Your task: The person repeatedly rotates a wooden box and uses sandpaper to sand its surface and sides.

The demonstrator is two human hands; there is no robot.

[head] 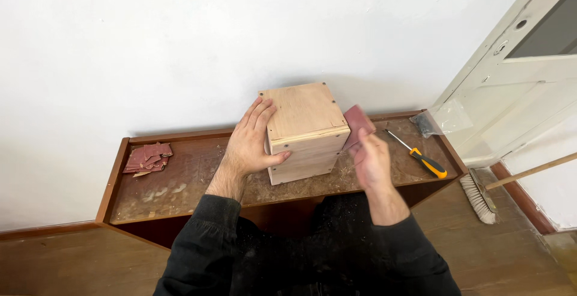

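Sandpaper pinched in right hand; left hand steadies wooden box.

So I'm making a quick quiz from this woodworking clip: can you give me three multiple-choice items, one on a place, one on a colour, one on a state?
1. Where does the pile of spare sandpaper pieces lie?
A. At the left end of the bench
B. On top of the box
C. On the floor by the broom

2. What colours is the screwdriver's handle?
A. Blue and white
B. Orange and black
C. All green

3. What is the left hand doing?
A. Hanging free in the air
B. Gripping the screwdriver
C. Pressed flat against the wooden box's side

Answers:
1 A: the sandpaper pieces rest near the left edge of the bench.
2 B: the screwdriver has an orange handle with black parts.
3 C: the left hand steadies the wooden box, while the right hand holds a sandpaper sheet at its right side.
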